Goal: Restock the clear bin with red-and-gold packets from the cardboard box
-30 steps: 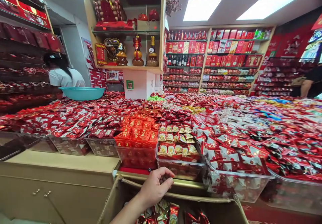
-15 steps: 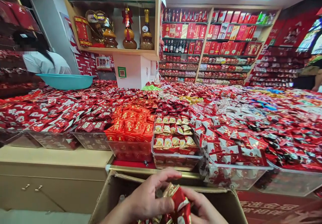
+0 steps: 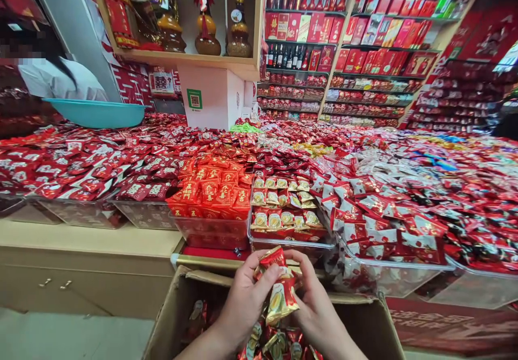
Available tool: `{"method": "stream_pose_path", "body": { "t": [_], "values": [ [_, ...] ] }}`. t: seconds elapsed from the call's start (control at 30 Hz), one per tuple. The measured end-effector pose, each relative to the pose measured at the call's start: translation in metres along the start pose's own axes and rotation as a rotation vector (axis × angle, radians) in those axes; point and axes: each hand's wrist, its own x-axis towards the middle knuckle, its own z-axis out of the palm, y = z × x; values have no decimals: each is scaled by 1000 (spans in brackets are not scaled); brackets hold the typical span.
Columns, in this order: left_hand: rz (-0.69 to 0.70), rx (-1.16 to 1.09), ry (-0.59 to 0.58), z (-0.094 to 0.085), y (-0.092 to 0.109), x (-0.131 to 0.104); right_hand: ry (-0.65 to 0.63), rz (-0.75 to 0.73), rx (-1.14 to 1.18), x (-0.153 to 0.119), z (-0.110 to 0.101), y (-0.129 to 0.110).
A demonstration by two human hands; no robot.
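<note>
Over an open cardboard box (image 3: 366, 322), two hands hold red-and-gold wrapped sweets (image 3: 279, 298)

Just above the box's far wall, the left hand (image 3: 245, 300) pinches the sweets, its thumb laid across the wrappers. The right hand (image 3: 318, 300) closes on them from the other side, fingers curled behind. At least two packets are held; the exact count is hidden. More gold-ended packets (image 3: 279, 344) lie loose inside the box.

Beyond the box, a clear plastic bin (image 3: 293, 245) holds neat rows of similar packets (image 3: 283, 219) with round yellow pictures. To its left, another bin (image 3: 214, 233) is heaped with orange-red packets (image 3: 214, 187) lettered in gold; to its right, a wider one (image 3: 404, 276) carries red-and-white packets (image 3: 376, 236).

Forearms cover part of the box, and its near side is cut off by the lower edge. Whatever the teal basin (image 3: 97, 114) contains is out of sight. Behind it, a person in a white top (image 3: 60, 79) is partly cropped at the left. Lettering on the red panel (image 3: 449, 319) low at right is blurred.

Left of the box stands a cream-topped cupboard (image 3: 89, 238). Gourd-shaped bottles (image 3: 208, 36) fill a hanging cabinet (image 3: 162, 58), and wall shelves (image 3: 350, 20) at the back carry red boxes and bottles.
</note>
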Motion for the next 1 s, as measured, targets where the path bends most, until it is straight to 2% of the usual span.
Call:
{"method": "stream_pose_path", "body": {
  "t": [0.13, 0.23, 0.37, 0.43, 0.5, 0.57, 0.67, 0.73, 0.8, 0.87, 0.93, 1.0],
  "values": [
    [73, -65, 114, 6, -5, -2, 120, -274, -295, -10, 8, 14],
    [70, -136, 171, 9, -6, -6, 193, -406, -378, -17, 20, 22],
    [133, -177, 251, 5, 1, -6, 279, -433, -288, -21, 27, 24],
    [165, -194, 286, -1, 11, -4, 305, -426, -207, -18, 20, 23],
    [111, -194, 294, -7, 21, -3, 350, -379, -153, -13, 5, 21],
    [-42, -165, 199, -11, 30, -3, 399, -273, -114, -7, -13, 19],
    [-290, -150, -101, -10, 33, -7, 420, -96, -14, 0, -31, 18],
    [-383, -165, -282, -8, 28, -10, 407, -45, 34, 3, -33, 17],
    [-422, -134, -407, -7, 21, -13, 384, -38, 47, 3, -30, 17],
    [-417, -36, -456, -9, 16, -15, 377, -21, 54, 3, -26, 17],
    [-364, 82, -425, -12, 13, -16, 365, 41, 120, 2, -24, 17],
    [-304, 188, -370, -14, 12, -16, 300, 111, 238, 1, -24, 19]
  ]
}}
